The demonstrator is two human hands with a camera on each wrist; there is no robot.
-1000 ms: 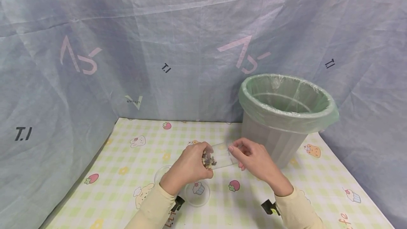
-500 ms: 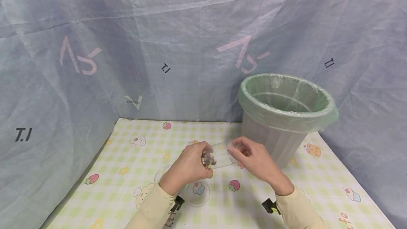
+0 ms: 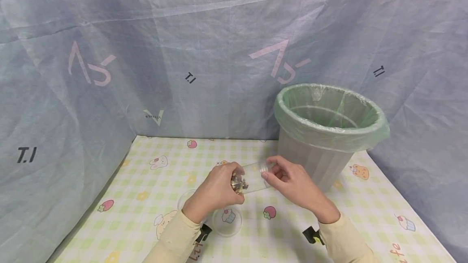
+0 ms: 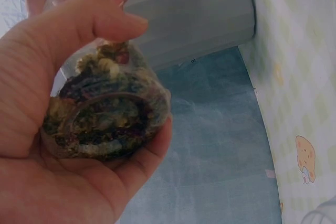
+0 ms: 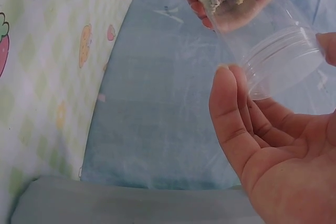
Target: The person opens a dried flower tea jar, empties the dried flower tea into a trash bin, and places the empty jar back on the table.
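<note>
A clear plastic jar (image 3: pixel 254 177) lies tilted between my hands, held above the table. Dried flowers (image 4: pixel 107 114), dark and yellowish, are gathered in its base. My left hand (image 3: pixel 219 186) grips the jar round this base, thumb on one side and fingers on the other. At the opposite end, the thumb and fingers of my right hand (image 3: pixel 289 180) hold the jar about its ridged mouth (image 5: pixel 286 56). A whitish translucent surface shows at that mouth in the right wrist view. Two round clear pieces, one by my left wrist (image 3: pixel 183 196) and one nearer me (image 3: pixel 227 234), lie on the cloth.
A large grey bin (image 3: pixel 310 157) with a green liner (image 3: pixel 329 141) stands right behind my right hand. A checked cloth (image 3: pixel 146 177) covers the table. Blue-grey fabric (image 3: pixel 219 72) hangs behind and at both sides.
My right fingers have shifted a little about the jar's mouth, and its ridges show more plainly. The fingertips seen below the jar before are now out of sight. My left hand has hardly moved.
</note>
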